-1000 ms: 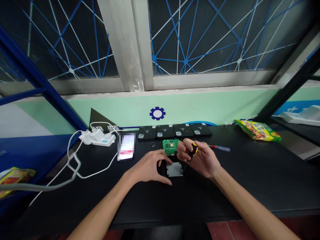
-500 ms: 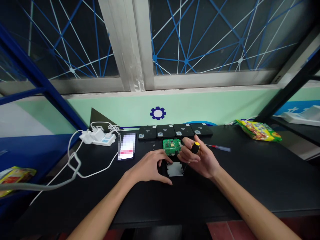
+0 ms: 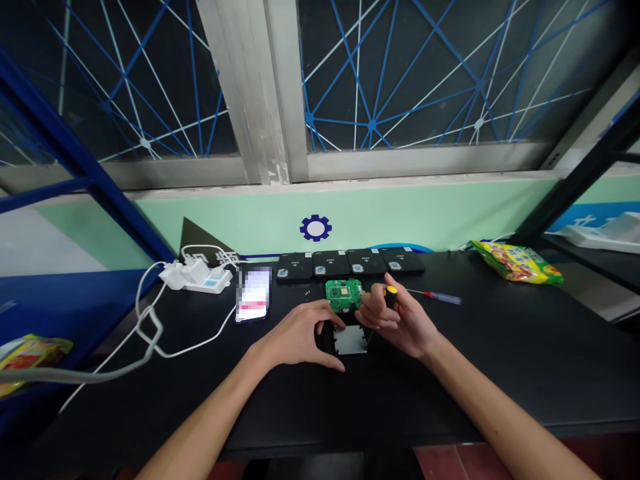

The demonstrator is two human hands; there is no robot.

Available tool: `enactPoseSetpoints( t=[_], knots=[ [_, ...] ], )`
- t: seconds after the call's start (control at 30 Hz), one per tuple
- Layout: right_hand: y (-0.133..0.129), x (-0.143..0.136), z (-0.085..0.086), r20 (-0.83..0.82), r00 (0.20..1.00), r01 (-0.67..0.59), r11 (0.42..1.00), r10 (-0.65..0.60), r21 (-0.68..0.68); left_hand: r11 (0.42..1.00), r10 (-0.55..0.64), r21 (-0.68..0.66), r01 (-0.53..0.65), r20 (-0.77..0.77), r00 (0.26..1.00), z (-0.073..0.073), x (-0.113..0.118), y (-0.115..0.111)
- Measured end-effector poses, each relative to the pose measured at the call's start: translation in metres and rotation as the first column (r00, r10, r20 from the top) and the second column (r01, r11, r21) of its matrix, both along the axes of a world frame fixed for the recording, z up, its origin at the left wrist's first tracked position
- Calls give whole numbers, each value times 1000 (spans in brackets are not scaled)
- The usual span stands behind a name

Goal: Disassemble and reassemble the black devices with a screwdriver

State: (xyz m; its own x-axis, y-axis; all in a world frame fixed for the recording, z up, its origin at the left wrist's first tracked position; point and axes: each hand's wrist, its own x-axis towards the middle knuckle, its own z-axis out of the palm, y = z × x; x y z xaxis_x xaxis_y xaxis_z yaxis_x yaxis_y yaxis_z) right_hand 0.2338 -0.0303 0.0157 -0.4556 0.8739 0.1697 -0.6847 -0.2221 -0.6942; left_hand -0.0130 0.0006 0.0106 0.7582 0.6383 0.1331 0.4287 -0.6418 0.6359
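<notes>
My right hand (image 3: 400, 320) is wrapped round a screwdriver (image 3: 391, 295) with a black and yellow handle. Its thin shaft slants down to the right edge of a silver metal plate (image 3: 351, 340) set in a black casing. Around the left side of that casing curve the fingers and thumb of my left hand (image 3: 303, 333); fingertips rest at its far left corner, the thumb on the near side. Just behind the casing lies a green circuit board (image 3: 344, 293) in a black housing, partly covered by my right fingers.
Several flat black boxes (image 3: 330, 263) line the wall. A few tiny screws (image 3: 307, 293) lie left of the board, beside a lit phone (image 3: 254, 293). Further left is a white power strip (image 3: 205, 277) with cables. A second screwdriver (image 3: 443, 298) and a yellow snack bag (image 3: 517, 261) are to the right.
My right hand and the screwdriver handle have shifted very slightly left and down. My left hand keeps its place on the casing.
</notes>
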Motion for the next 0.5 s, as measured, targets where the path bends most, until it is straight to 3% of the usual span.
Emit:
enactPoseSetpoints(
  t=[0.27,0.5],
  knots=[
    [-1,2,5,-88,995,-41,997,35,-62,1000,-4,-11,4,9,1000,2,1,-1],
    [1,-1,0,-17,1000,17,1000,-17,0,1000,-2,-14,2,0,1000,2,1,0]
  ],
)
